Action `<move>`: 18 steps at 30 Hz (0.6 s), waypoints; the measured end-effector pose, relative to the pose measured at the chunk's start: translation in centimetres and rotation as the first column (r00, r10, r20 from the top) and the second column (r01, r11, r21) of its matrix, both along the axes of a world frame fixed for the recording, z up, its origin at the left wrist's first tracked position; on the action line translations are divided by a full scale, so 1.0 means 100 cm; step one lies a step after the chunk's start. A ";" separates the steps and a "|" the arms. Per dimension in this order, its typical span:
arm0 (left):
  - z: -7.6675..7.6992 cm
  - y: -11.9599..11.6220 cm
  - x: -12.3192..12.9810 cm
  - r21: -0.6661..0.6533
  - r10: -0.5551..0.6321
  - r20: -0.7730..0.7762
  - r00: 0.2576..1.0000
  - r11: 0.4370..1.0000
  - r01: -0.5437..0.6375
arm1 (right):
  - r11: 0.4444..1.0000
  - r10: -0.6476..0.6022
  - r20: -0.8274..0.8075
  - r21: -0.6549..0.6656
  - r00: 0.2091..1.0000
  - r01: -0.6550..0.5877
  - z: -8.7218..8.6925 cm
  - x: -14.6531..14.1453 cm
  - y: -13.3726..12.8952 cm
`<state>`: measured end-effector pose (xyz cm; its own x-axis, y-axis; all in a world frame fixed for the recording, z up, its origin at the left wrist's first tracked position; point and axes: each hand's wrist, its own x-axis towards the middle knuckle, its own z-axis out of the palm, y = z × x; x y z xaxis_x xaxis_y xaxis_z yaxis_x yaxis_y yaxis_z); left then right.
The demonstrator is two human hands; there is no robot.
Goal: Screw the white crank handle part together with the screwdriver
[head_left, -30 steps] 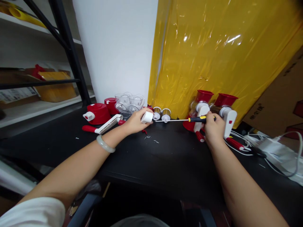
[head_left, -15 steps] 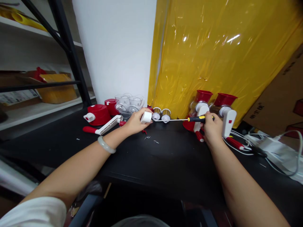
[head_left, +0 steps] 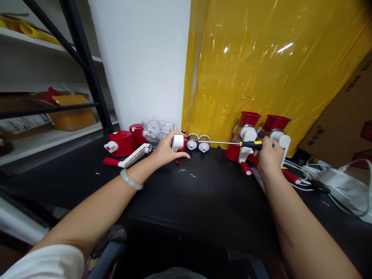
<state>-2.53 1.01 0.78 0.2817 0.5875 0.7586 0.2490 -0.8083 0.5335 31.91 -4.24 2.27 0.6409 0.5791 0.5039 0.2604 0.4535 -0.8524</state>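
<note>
My left hand grips the white round end of a white crank handle with a red grip, resting on the black table. My right hand holds a screwdriver with a black and yellow handle; its metal shaft points left, and the tip sits a little apart from the white piece. Two small metal drums lie just behind the shaft.
Two assembled red and white grinders stand at the back right by a yellow plastic sheet. Red bases and clear cups sit at back left. White cables lie at right. A black shelf frame stands left.
My right hand has pulled the screwdriver to the right, so its tip has left the white end piece. My left hand has turned the white piece slightly.
</note>
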 end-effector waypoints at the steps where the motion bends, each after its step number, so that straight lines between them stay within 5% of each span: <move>1: 0.000 0.001 0.000 0.000 0.004 0.023 1.000 1.000 -0.004 | 0.999 -0.039 -0.053 0.004 0.998 0.039 0.002 -0.001 -0.001; 7: -0.007 0.011 -0.002 0.043 -0.109 0.168 0.980 0.994 0.103 | 0.998 -0.027 -0.195 0.054 0.981 0.039 0.009 -0.013 -0.008; 13: -0.008 0.005 0.004 0.284 -0.247 0.219 0.944 0.942 0.181 | 0.973 0.079 -0.322 0.231 0.944 -0.003 0.020 -0.024 -0.019; 18: -0.007 0.008 0.004 0.475 -0.193 0.306 0.932 0.880 0.026 | 0.932 0.195 -0.286 0.352 0.938 -0.086 0.025 -0.036 -0.029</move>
<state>-2.09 1.86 0.06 0.0042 0.1323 0.9912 0.0189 -0.9910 0.1322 28.29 -7.18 4.79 0.7204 0.5105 0.4694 -0.0810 0.7341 -0.6742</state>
